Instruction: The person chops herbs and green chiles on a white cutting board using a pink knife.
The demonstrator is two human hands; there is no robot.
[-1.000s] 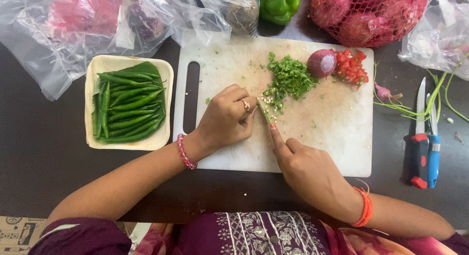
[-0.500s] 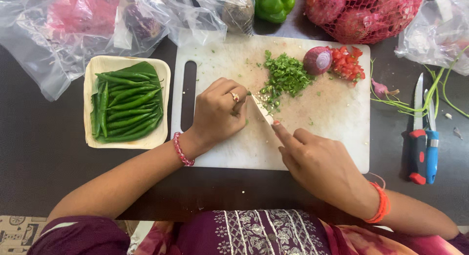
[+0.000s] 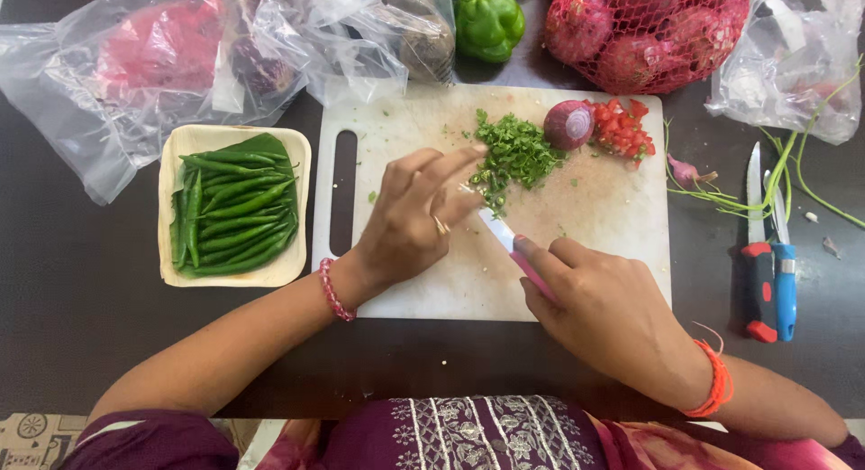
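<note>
Your right hand (image 3: 604,308) grips the pink-handled knife (image 3: 506,242) on the cutting board (image 3: 595,209), your left hand (image 3: 410,219) is open-fingered and seemingly empty beside the chopped greens (image 3: 515,153) — tomato (image 3: 620,127) is diced, while the onion half (image 3: 569,124) and tray of green chillies (image 3: 232,205) remain uncut.

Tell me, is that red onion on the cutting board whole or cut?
Cut. The red onion shows a flat sliced face with pale rings, lying on the cutting board between the chopped greens and the diced tomato.

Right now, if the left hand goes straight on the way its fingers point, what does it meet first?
Probably the chopped greens: the left hand points up and right, fingertips almost at the pile's edge.
</note>
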